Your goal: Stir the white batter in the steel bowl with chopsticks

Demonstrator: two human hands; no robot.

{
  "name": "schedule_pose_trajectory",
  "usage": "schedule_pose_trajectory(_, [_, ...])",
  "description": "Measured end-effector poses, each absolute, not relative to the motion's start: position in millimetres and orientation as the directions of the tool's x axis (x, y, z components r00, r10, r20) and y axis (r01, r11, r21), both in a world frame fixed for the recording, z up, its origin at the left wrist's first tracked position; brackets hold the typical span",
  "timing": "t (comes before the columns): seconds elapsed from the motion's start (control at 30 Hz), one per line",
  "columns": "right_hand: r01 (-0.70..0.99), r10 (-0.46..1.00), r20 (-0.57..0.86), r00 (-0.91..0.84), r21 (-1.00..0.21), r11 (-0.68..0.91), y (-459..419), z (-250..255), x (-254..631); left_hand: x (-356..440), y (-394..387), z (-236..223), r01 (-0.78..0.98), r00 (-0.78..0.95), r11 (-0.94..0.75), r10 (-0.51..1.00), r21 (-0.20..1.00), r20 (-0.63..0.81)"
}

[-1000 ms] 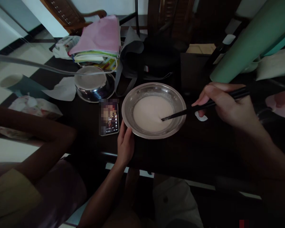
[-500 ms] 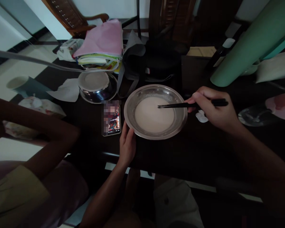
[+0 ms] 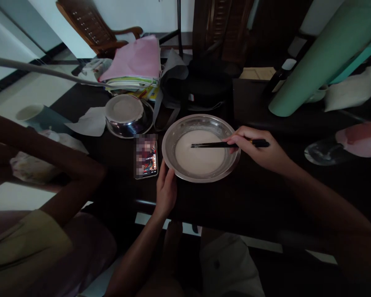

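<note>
Right hand [image 3: 259, 149]: fingers narrow, we're holding black chopsticks [image 3: 210, 144], tips meeting pale liquid [image 3: 198, 161]. Left hand [image 3: 167, 192]: we're touching metal bowl [image 3: 204, 180] at near-left rim; cannot tell whether fingers are pinching it. Bowl is sitting on dark table [image 3: 222, 210], phone [image 3: 150, 159] lying just left. Stirring well, we'd be gripping lightly, sweeping smoothly along bottom and sides, bracing rim against sliding.
</note>
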State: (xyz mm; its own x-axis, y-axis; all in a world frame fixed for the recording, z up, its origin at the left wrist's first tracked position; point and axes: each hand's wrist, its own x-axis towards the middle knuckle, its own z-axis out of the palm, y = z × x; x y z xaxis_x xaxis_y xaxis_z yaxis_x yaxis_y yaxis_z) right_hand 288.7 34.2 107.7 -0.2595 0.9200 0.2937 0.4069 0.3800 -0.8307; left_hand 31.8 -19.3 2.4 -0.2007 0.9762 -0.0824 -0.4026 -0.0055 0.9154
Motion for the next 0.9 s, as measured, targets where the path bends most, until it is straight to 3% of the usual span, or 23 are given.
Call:
schedule_pose_trajectory(0.13, [0.468,0.913,0.375,-0.159,-0.786,0.404,36,109,294,32,-20,2,-0.398,-0.197,-0.023,0.978,0.917,-0.062])
schedule_pose_trajectory(0.27, [0.383,0.935,0.356,-0.013,-0.862,0.333,33,121,305,32,-19,2,-0.361,-0.198,-0.015,0.978,0.932,-0.061])
schedule_pose_trajectory(0.43, [0.269,0.958,0.26,-0.124,-0.92,0.285,31,126,308,32,-19,5,-0.383,-0.208,0.007,0.974,0.924,-0.093])
schedule_pose_trajectory(0.63, [0.317,0.938,0.222,-0.264,-0.899,0.302,32,112,289,31,-20,3,-0.365,-0.207,-0.005,0.975,0.931,-0.077])
schedule_pose_trajectory(0.9, [0.418,0.934,0.341,-0.11,-0.836,0.355,35,111,293,32,-20,4,-0.406,-0.199,-0.007,0.977,0.914,-0.081])
